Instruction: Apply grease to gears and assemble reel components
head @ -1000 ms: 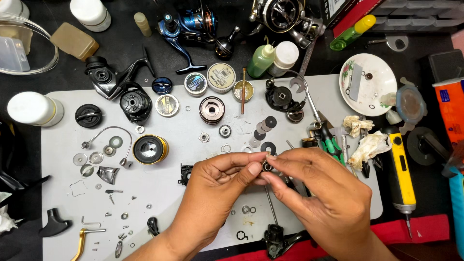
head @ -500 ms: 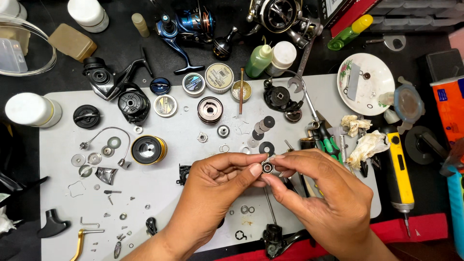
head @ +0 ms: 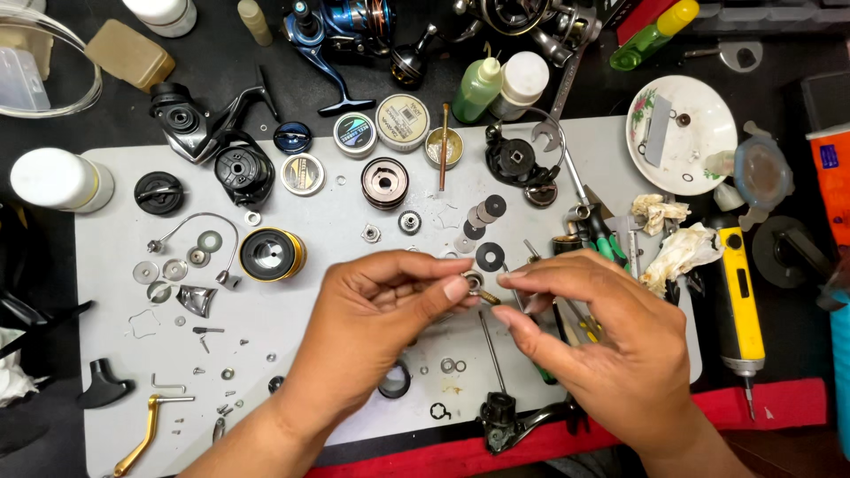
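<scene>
Small round metal bearing [head: 474,283] pinched between left hand [head: 376,323] and right hand [head: 611,341] fingertips

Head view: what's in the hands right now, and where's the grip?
A small round metal part with a brass stub, pinched between both hands. Left hand grips the ring end at thumb and fingertip; right hand grips the brass end. Exact part type is too small to tell.

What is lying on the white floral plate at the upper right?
On the white plate lie a grey rectangular piece, a small dark round part and a tiny ring. Nothing covers the plate, though the smallest bits are too small to identify.
</scene>
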